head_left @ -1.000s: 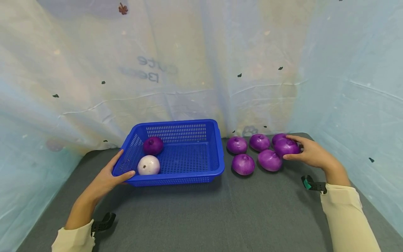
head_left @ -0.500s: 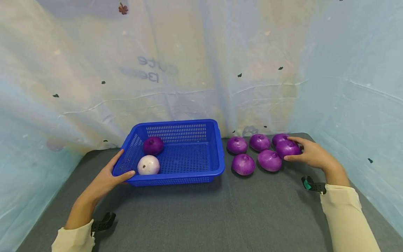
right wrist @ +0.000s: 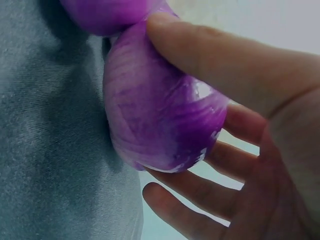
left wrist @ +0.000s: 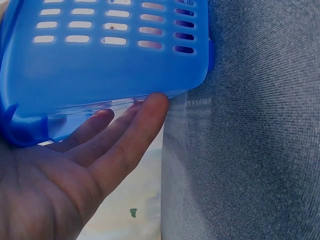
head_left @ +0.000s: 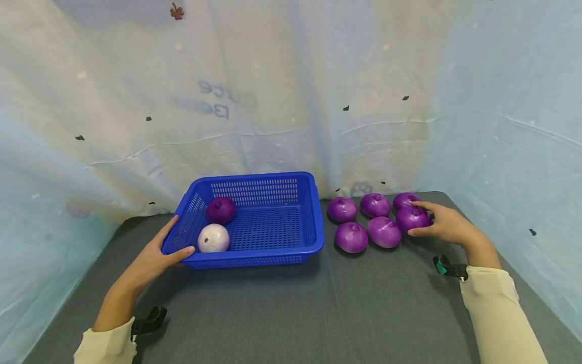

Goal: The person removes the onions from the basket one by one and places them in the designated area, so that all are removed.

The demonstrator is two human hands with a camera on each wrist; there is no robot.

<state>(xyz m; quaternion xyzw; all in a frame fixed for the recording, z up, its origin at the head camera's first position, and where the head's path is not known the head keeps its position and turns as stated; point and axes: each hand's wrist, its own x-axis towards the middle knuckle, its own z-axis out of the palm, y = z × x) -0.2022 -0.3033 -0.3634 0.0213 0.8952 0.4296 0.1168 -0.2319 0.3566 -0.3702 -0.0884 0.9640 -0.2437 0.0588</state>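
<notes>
Left grip (head_left: 154, 260) clasps the basket (head_left: 254, 258) by a corner, right grip (head_left: 449, 225) an onion (head_left: 410, 220), with neighbours (head_left: 384, 233) crowding its left.

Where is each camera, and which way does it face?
On the head: faces forward and down at the blue basket and purple onions; left grip, right grip, sleeves show.
On the left wrist: faces the same basket; left grip shows.
On the right wrist: faces the held onion; right grip shows.
Head and right wrist views share that onion.

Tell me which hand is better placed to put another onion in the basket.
Probably the right hand: it grips an onion, while the left hand is at the basket, away from the loose ones.
</notes>
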